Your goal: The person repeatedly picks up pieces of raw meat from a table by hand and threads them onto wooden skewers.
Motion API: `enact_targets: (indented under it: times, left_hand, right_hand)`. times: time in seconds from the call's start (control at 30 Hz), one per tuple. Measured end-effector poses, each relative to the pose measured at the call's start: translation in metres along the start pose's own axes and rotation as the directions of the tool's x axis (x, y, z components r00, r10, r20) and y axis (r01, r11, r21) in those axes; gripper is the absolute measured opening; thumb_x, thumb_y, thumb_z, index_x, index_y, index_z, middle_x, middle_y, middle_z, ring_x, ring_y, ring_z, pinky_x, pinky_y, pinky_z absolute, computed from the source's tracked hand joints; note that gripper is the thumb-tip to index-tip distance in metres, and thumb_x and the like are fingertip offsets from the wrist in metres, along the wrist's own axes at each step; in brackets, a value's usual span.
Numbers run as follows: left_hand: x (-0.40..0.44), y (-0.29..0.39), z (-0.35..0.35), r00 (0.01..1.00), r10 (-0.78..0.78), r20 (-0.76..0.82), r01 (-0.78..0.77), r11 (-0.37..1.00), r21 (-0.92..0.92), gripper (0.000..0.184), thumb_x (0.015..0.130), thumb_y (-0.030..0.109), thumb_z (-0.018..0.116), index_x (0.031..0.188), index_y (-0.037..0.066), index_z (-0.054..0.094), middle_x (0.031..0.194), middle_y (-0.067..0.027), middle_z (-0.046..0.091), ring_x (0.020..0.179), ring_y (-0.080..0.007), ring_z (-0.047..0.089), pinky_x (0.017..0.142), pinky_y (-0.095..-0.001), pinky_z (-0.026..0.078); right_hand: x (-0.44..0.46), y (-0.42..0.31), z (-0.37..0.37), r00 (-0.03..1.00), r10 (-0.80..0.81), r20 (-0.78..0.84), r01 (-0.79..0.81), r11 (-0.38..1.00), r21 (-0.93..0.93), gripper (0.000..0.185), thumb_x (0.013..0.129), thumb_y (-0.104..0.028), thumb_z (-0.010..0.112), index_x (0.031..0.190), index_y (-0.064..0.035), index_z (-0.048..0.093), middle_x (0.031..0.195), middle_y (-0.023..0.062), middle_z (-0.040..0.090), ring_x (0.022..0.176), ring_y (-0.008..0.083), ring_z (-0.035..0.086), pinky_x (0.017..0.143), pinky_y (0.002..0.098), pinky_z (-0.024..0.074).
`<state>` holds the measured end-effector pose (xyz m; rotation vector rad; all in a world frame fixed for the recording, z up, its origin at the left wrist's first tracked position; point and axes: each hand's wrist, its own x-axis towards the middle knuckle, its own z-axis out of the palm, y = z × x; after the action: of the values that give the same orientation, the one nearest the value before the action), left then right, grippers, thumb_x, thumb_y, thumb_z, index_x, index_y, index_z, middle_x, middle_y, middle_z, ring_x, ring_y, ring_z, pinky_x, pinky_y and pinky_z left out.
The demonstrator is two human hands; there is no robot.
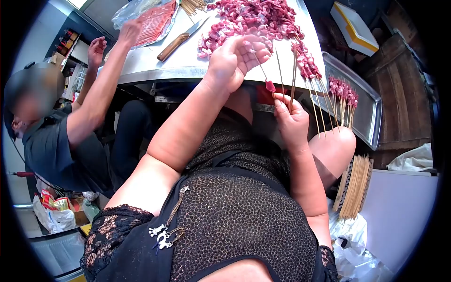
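My left hand (233, 61) is raised at the table's edge, palm showing and fingers loosely curled but apart. The thin tip of a skewer reaches up against its palm. One dark red meat piece (270, 86) sits on that skewer, just above my right hand (291, 116). My right hand is closed around several thin bamboo skewers (294, 75) that point up toward the table. Beyond my left hand lies a large heap of cut raw meat (258, 21), pink and red with pale fat.
Finished meat skewers (344, 91) rest on a metal tray (371, 113) at the right. A wooden-handled knife (181, 41) and packed meat strips (157, 23) lie on the white table (145, 61). A co-worker (61, 141) sits at left. Bundled bare sticks (356, 188) stand lower right.
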<state>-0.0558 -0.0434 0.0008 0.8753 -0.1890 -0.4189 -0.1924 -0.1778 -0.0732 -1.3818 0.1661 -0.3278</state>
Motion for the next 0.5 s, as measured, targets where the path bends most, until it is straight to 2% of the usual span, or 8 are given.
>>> enact_targets:
  times: [0.07,0.13,0.23,0.4,0.47,0.5]
  left_hand:
    - [0.002,-0.001,-0.002,1.0,0.011,-0.012,-0.012,0.999,-0.052,0.03,0.096,0.02,0.039,0.103,-0.006,0.053,0.093,-0.0182,0.062,0.089,-0.0306,0.063,0.089,-0.0482,0.05]
    - [0.001,-0.002,-0.002,1.0,0.027,-0.009,-0.026,0.998,0.054,0.028,0.095,0.018,0.042,0.105,-0.006,0.052,0.093,-0.0178,0.061,0.087,-0.0295,0.063,0.088,-0.0465,0.051]
    - [-0.002,-0.007,0.0,0.998,-0.018,-0.061,0.021,0.999,0.042,0.026,0.095,0.017,0.043,0.106,-0.005,0.051,0.091,-0.0162,0.061,0.087,-0.0281,0.064,0.086,-0.0448,0.052]
    - [-0.007,-0.023,-0.003,0.999,0.019,-0.032,-0.018,0.999,0.037,0.026,0.096,0.017,0.04,0.107,-0.004,0.05,0.088,-0.0141,0.06,0.084,-0.0263,0.063,0.084,-0.0437,0.052]
    - [-0.007,-0.031,-0.007,0.996,0.094,-0.005,-0.094,0.995,-0.018,0.024,0.096,0.017,0.038,0.104,-0.002,0.05,0.085,-0.0118,0.058,0.081,-0.024,0.061,0.084,-0.0438,0.052]
    - [-0.007,-0.03,-0.004,0.996,0.077,-0.04,-0.08,0.993,-0.082,0.022,0.095,0.015,0.035,0.1,0.0,0.05,0.084,-0.0103,0.057,0.079,-0.0227,0.059,0.084,-0.0438,0.052]
  right_hand:
    - [0.001,0.0,0.0,1.0,0.005,-0.001,-0.005,1.0,-0.006,0.02,0.089,-0.007,0.059,0.107,-0.0004,0.063,0.075,-0.0041,0.056,0.063,0.002,0.047,0.058,0.0161,0.0393]
    - [0.002,0.001,0.0,1.0,0.01,-0.002,-0.01,1.0,-0.011,0.02,0.089,-0.007,0.059,0.107,-0.0005,0.063,0.075,-0.0042,0.056,0.063,0.002,0.047,0.058,0.016,0.0391]
    - [0.002,0.005,0.001,1.0,0.005,0.0,-0.005,1.0,-0.001,0.019,0.089,-0.008,0.059,0.106,-0.0007,0.064,0.076,-0.004,0.056,0.063,0.002,0.047,0.058,0.0161,0.0396]
    - [0.003,0.007,0.002,1.0,0.026,-0.002,-0.026,0.999,-0.019,0.019,0.089,-0.009,0.059,0.106,-0.0008,0.063,0.079,-0.0036,0.058,0.064,0.002,0.048,0.059,0.0165,0.041]
    - [0.001,0.005,0.004,0.998,0.055,-0.002,-0.055,0.998,-0.033,0.019,0.089,-0.009,0.059,0.107,-0.0008,0.063,0.079,-0.0036,0.058,0.065,0.0021,0.048,0.059,0.0166,0.0412]
    - [0.0,0.004,0.006,0.997,0.081,0.001,-0.081,0.996,-0.046,0.019,0.09,-0.009,0.059,0.107,-0.0009,0.063,0.08,-0.0036,0.058,0.065,0.0021,0.048,0.06,0.0168,0.0415]
